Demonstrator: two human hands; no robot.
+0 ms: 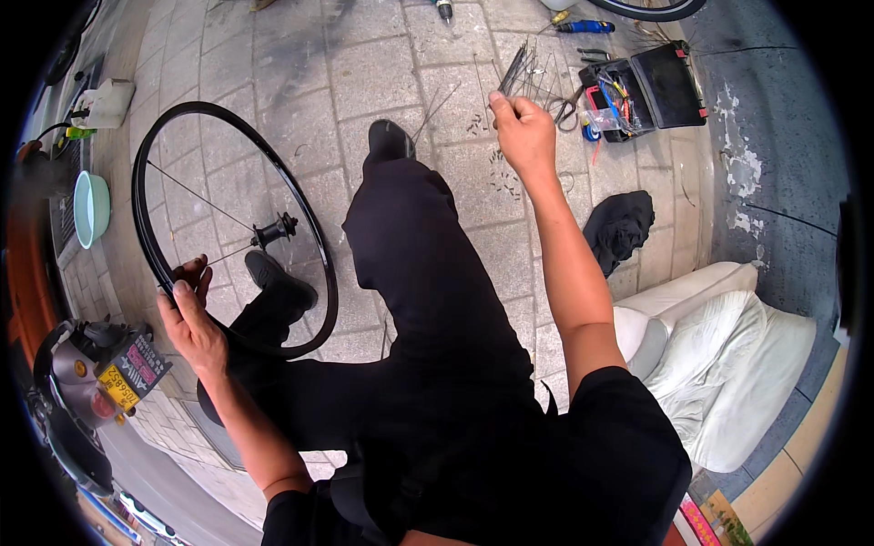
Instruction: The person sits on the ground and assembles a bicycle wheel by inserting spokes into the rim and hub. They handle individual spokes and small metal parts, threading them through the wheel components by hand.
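One black bicycle rim (139,191), tilted, over the left part of the paved ground (364,73), in front of the person's left leg; whether it touches the paving cannot be told. One black hub (273,230), inside the rim, joined to it by two visible thin spokes (202,196). One left hand (193,328), at the rim's near left side, thumb and fingers closed about it. One right hand (528,136), raised toward the paving's far right corner, thumb and forefinger drawn together; whether a thin piece lies between them cannot be told. Beyond that hand: a loose bunch of dark spokes (516,68). Just left of its wrist: scattered small dark pieces (497,156). To its right: black-handled scissors (568,111) and an open toolbox (671,85) by the paving's right edge, holding mixed tools. Farther off: pliers (594,56), one blue-handled tool (587,27) and, at the far edge, one drill (445,11), partly cut off. Near the right edge: one crumpled black cloth (619,227). Toward the left edge: one pale green basin (82,209) and one white container (109,103).
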